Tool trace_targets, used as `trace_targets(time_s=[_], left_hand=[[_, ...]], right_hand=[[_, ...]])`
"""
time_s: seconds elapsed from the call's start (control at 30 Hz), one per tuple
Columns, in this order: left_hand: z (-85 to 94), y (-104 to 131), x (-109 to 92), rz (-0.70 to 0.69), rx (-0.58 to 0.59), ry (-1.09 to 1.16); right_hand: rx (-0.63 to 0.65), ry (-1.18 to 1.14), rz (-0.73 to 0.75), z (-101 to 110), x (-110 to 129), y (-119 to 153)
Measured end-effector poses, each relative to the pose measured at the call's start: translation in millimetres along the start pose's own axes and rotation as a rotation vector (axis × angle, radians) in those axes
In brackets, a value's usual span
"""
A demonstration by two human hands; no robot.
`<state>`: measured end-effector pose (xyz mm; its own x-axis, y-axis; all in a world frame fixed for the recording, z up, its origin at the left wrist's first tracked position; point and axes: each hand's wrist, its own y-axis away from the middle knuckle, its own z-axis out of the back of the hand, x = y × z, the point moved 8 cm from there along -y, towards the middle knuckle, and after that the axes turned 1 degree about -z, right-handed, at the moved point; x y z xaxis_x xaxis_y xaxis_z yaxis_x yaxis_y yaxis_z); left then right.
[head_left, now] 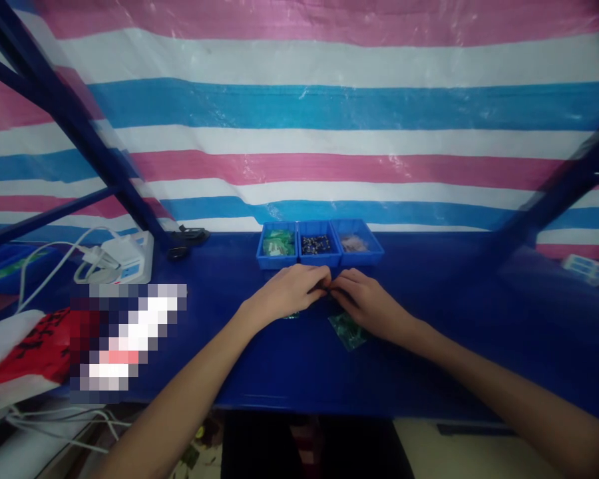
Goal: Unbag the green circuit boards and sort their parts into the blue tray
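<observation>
My left hand (294, 291) and my right hand (367, 303) meet over the blue table, just in front of three small bins. Both have their fingers pinched together, fingertips almost touching; whatever sits between them is too small or hidden to name. Under my right hand lies a small clear packet with green in it (348, 330). A bit of another greenish packet (292, 315) peeks out below my left hand. Green packets fill the left bin (278, 262), small dark and shiny parts lie in the middle bin (320, 259), and pale pinkish pieces are in the right bin (374, 247).
On the left stand a white power strip (142, 256) with cables, a black object (190, 234) and a red and white bag (44, 346). Blue frame posts (74, 126) rise at both sides. A striped sheet (329, 106) hangs behind the table (259, 379).
</observation>
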<state>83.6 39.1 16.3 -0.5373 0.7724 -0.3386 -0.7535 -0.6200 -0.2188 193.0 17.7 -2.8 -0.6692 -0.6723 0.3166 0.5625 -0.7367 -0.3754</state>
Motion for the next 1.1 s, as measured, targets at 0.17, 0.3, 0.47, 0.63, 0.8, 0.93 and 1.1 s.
trace_targets(time_s=[0.17, 0.3, 0.47, 0.63, 0.8, 0.93, 1.1], left_hand=[[-3.6, -1.9, -1.2, -0.010, -0.056, -0.008], [-7.6, -3.1, -5.2, -0.020, -0.077, 0.002], [-0.2, -2.1, -4.8, -0.001, -0.192, -0.071], [2.3, -1.8, -3.4, -0.052, -0.206, -0.148], [3.4, -1.7, -4.1, -0.075, -0.194, -0.144], [6.1, -1.8, -5.5, -0.072, -0.218, -0.093], [9.1, -2.9, -7.1, -0.077, -0.231, -0.005]], right_hand=[[-0.054, -0.074, -0.002, 4.9, 0.7, -1.3], [-0.076, -0.138, -0.071, 7.6, -3.6, -2.8], [-0.108, -0.288, -0.172, 13.5, -11.6, -3.6], [-0.124, -0.364, -0.256, 15.6, -20.0, -3.1], [-0.142, -0.395, -0.257, 13.9, -22.7, -2.1], [-0.250, -0.242, -0.182, 22.8, -15.1, -0.1], [-0.354, -0.073, -0.117, 31.3, -6.6, 3.6]])
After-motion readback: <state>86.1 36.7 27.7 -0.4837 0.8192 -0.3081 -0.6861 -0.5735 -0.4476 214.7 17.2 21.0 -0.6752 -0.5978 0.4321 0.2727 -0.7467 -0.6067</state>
